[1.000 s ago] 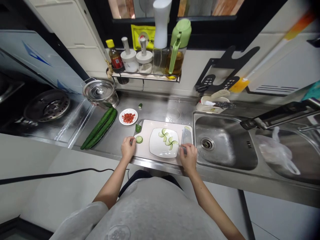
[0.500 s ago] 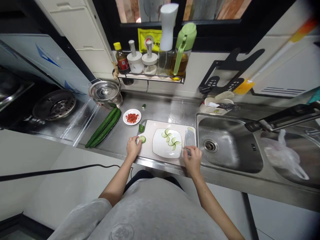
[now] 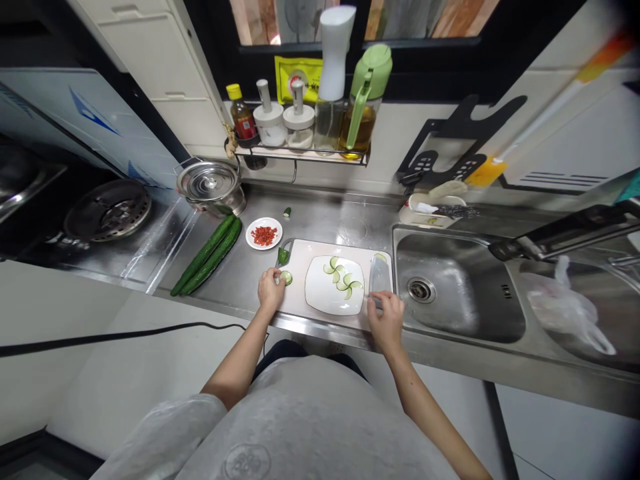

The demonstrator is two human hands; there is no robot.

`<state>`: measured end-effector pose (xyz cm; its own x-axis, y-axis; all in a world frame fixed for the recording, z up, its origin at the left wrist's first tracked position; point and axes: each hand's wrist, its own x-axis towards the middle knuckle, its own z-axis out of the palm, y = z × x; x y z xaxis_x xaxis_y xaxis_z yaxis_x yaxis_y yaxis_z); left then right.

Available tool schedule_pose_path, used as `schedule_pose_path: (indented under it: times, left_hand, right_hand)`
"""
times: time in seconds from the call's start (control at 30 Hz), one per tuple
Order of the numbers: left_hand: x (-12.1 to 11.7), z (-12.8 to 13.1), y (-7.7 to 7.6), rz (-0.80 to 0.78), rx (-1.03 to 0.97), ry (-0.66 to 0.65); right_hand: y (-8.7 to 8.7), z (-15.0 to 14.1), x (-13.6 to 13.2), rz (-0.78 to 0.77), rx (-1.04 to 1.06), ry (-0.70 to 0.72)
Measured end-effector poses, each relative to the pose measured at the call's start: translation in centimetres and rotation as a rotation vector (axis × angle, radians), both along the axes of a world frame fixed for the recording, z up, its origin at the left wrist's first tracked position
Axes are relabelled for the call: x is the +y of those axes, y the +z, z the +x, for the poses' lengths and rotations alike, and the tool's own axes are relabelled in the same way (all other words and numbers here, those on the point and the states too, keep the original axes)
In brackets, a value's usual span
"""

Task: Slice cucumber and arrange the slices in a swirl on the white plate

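Observation:
My left hand (image 3: 271,289) is at the left edge of the pale cutting board (image 3: 299,253), its thumb and fingertips closed on a round cucumber slice (image 3: 286,277). At the board's right side my right hand (image 3: 387,315) has its fingers around the handle end of a knife (image 3: 380,275), whose blade lies flat and points away from me. Between the hands a white plate (image 3: 319,293) rests on the board, bearing several thin cucumber slices (image 3: 341,277) in a curved pattern. A cucumber end piece (image 3: 283,256) sits by the board's handle hole.
Two whole cucumbers (image 3: 207,257) lie left of a small plate (image 3: 251,241) of chopped red pieces. A lidded pot (image 3: 210,183) stands behind them. To the right is a sink (image 3: 465,287) with a faucet (image 3: 560,230). Bottles fill a wall rack (image 3: 305,155).
My left hand has moved slightly to the right at the cucumber slice. My right hand and the knife have barely moved.

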<state>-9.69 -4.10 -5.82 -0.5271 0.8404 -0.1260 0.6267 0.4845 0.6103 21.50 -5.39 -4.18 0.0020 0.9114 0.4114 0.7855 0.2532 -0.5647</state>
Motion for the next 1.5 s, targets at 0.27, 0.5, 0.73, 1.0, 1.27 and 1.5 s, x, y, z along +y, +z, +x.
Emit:
schedule_pose_path:
  times: [0.27, 0.5, 0.73, 1.0, 1.27, 1.5]
  left_hand:
    - [0.3, 1.5, 2.9, 0.155, -0.785, 0.097]
    - [0.0, 4.5, 7.0, 0.018, -1.131, -0.064]
    - [0.0, 7.1, 8.8, 0.047, -1.107, -0.158]
    - [-0.1, 6.7, 9.4, -0.183, -1.272, -0.085]
    - [0.1, 7.3, 9.7, -0.219, -1.393, -0.060]
    - [0.2, 7.3, 9.5, -0.133, -1.327, -0.051]
  right_hand:
    - [1.8, -1.8, 0.6, -0.070, 0.118, 0.056]
    - [4.5, -6.6, 2.3, -0.300, 0.378, 0.296]
    - [6.2, -8.2, 2.7, -0.291, 0.362, 0.368]
    - [7.1, -7.1, 2.4, -0.109, 0.233, 0.423]
    - [6.4, -7.0, 2.0, -0.104, 0.162, 0.457]
    - [6.2, -6.8, 1.9, -0.076, 0.129, 0.482]
